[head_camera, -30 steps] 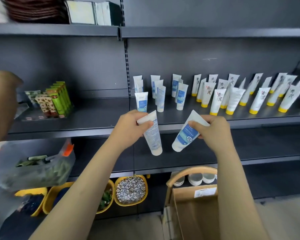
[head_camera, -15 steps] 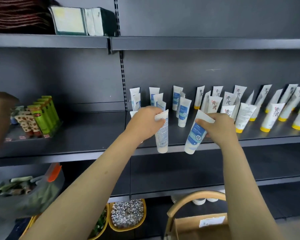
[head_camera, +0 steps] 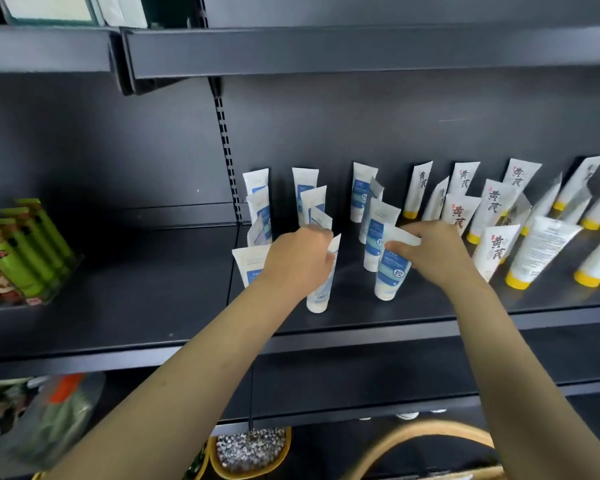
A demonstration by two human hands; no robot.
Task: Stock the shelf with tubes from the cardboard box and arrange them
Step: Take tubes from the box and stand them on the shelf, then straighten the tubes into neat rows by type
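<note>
Nearest me a curved wooden handle (head_camera: 426,432) arcs below the arms. The left hand (head_camera: 297,259) grasps a white tube (head_camera: 321,292) and the right hand (head_camera: 433,254) grasps a blue-labelled tube (head_camera: 390,275). Both stand cap down near the front of the dark shelf (head_camera: 378,317). Behind them are more blue-and-white tubes (head_camera: 305,192), and yellow-capped tubes (head_camera: 496,202) stand to the right.
</note>
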